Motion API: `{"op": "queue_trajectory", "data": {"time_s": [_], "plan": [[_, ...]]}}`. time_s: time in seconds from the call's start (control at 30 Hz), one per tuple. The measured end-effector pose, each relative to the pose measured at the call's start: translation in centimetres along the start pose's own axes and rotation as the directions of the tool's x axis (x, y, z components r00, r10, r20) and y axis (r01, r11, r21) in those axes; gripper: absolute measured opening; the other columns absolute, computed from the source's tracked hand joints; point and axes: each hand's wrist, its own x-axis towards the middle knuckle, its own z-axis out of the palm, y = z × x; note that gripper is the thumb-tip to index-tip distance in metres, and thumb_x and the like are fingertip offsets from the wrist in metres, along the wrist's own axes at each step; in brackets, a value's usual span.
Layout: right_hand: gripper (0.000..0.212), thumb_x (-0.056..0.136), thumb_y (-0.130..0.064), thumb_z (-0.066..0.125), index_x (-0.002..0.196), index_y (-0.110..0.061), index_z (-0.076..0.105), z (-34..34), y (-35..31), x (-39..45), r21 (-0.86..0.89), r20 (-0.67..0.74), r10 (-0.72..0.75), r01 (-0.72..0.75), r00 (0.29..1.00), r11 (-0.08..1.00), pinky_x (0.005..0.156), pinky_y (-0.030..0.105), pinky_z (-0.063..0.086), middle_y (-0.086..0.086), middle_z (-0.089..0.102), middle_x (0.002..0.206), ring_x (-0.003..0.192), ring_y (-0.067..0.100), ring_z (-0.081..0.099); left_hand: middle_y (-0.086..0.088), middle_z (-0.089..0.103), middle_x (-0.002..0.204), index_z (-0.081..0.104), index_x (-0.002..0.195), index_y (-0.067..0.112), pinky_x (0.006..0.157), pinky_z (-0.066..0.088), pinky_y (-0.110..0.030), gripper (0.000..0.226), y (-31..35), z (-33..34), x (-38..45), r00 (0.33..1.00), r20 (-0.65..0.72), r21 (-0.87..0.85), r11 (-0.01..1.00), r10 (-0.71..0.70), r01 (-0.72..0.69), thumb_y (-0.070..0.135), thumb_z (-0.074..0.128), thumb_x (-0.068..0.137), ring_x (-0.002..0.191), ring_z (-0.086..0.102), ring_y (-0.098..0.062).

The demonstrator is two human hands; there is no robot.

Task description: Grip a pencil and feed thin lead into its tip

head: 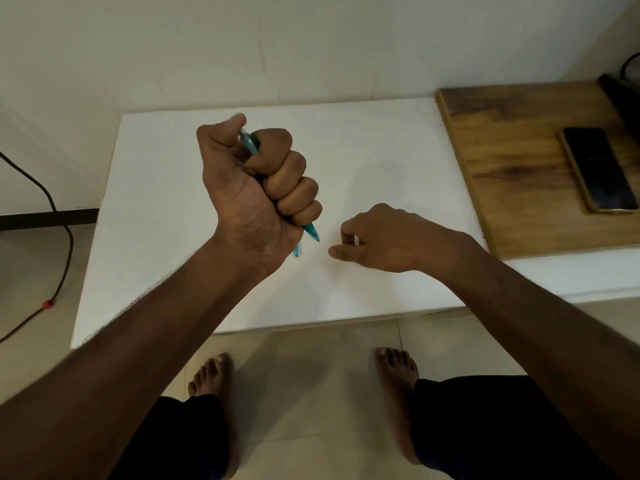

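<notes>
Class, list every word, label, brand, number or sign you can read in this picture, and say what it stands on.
None can be read.
Blue pens gripped in the left hand: no print shows.
Phone on the wooden board: screen dark, no text.
White table: unmarked.

Soft, even indoor light fills the room, fairly dim and a little greenish, with no glare anywhere. Faint, diffuse shadows lie on the white bench [381, 140] beneath the hands and on the floor tiles [311, 375]. The wide lens bows the edges, and the forearms near the lower corners look slightly smeared.
</notes>
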Motion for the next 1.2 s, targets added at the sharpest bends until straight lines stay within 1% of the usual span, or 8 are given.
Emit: {"op": "queue_trajectory", "data": {"time_s": [0.07,0.23,0.47,0.7,0.9,1.0,1.1,1.2], "plan": [[0.049,0.1,-0.068,0.051,0.098,-0.023,0.068,-0.02,-0.05,-0.01,-0.001,0.001,-0.001,0.001,1.0,1.0,0.069,0.035,0.051,-0.003,0.065,0.085,0.08,0.019,0.066,0.007,0.006,0.05,0.014,0.058,0.023,0.048,0.004,-0.02,0.039,-0.09,0.12,-0.07,1.0,0.02,0.012,1.0,-0.003,0.003,0.049,0.027,0.085,0.045,0.0,-0.013],[0.048,0.1,-0.068,0.051,0.098,-0.023,0.067,-0.07,-0.1,-0.04,-0.007,0.017,0.001,0.0,1.0,1.0,0.077,0.04,0.057,-0.003,0.067,0.091,0.084,0.02,0.067,0.007,0.006,0.05,0.014,0.058,0.023,0.048,0.005,-0.019,0.041,-0.17,0.24,-0.12,0.999,0.032,0.009,1.0,-0.002,0.001,0.05,0.026,0.087,0.045,0.0,-0.013],[0.048,0.1,-0.067,0.051,0.095,-0.023,0.067,-0.05,-0.1,-0.04,0.007,0.013,0.006,-0.006,1.0,1.0,0.07,0.036,0.052,-0.004,0.065,0.085,0.082,0.02,0.068,0.007,0.008,0.049,0.015,0.057,0.023,0.047,0.007,-0.018,0.041,-0.24,0.37,-0.15,0.999,0.045,0.039,0.999,0.007,-0.009,0.049,0.026,0.087,0.044,0.001,-0.012],[0.047,0.1,-0.068,0.051,0.095,-0.024,0.066,-0.13,-0.19,-0.18,0.001,0.016,0.015,-0.015,1.0,1.0,0.074,0.037,0.054,-0.003,0.067,0.091,0.083,0.019,0.068,0.007,0.007,0.049,0.015,0.058,0.023,0.047,0.008,-0.017,0.042,-0.05,0.3,-0.18,0.999,0.042,0.034,0.999,0.009,-0.01,0.049,0.023,0.089,0.044,0.001,-0.012],[0.047,0.099,-0.068,0.053,0.093,-0.023,0.066,-0.1,-0.27,-0.1,-0.001,0.014,0.014,-0.014,1.0,1.0,0.079,0.042,0.06,-0.003,0.067,0.089,0.081,0.019,0.068,0.007,0.007,0.05,0.015,0.058,0.023,0.047,0.007,-0.018,0.043,0.07,0.26,-0.19,0.999,0.046,0.029,1.0,0.001,-0.002,0.05,0.022,0.091,0.045,0.001,-0.012],[0.047,0.099,-0.068,0.053,0.092,-0.023,0.066,-0.11,-0.27,-0.07,-0.001,0.017,0.017,-0.017,1.0,1.0,0.08,0.042,0.06,-0.003,0.068,0.088,0.082,0.02,0.069,0.007,0.008,0.049,0.015,0.058,0.023,0.047,0.008,-0.018,0.045,-0.02,0.25,-0.19,1.0,0.029,0.053,0.999,-0.001,-0.001,0.046,0.015,0.097,0.045,0.002,-0.012],[0.047,0.099,-0.068,0.052,0.092,-0.024,0.065,-0.06,-0.3,-0.02,-0.007,0.018,0.014,-0.014,1.0,1.0,0.081,0.043,0.06,-0.003,0.068,0.089,0.082,0.02,0.068,0.007,0.007,0.05,0.014,0.059,0.023,0.048,0.005,-0.02,0.043,0.04,0.18,-0.16,1.0,0.013,0.036,0.999,-0.006,0.005,0.05,0.023,0.091,0.046,0.0,-0.012],[0.047,0.099,-0.069,0.052,0.092,-0.024,0.066,-0.06,-0.31,-0.07,-0.005,0.018,0.015,-0.015,1.0,1.0,0.08,0.042,0.06,-0.003,0.067,0.09,0.082,0.02,0.068,0.007,0.007,0.05,0.014,0.058,0.023,0.048,0.006,-0.019,0.044,0.02,0.13,-0.15,1.0,0.006,0.045,0.999,-0.006,0.005,0.047,0.018,0.095,0.046,0.0,-0.012]]}}
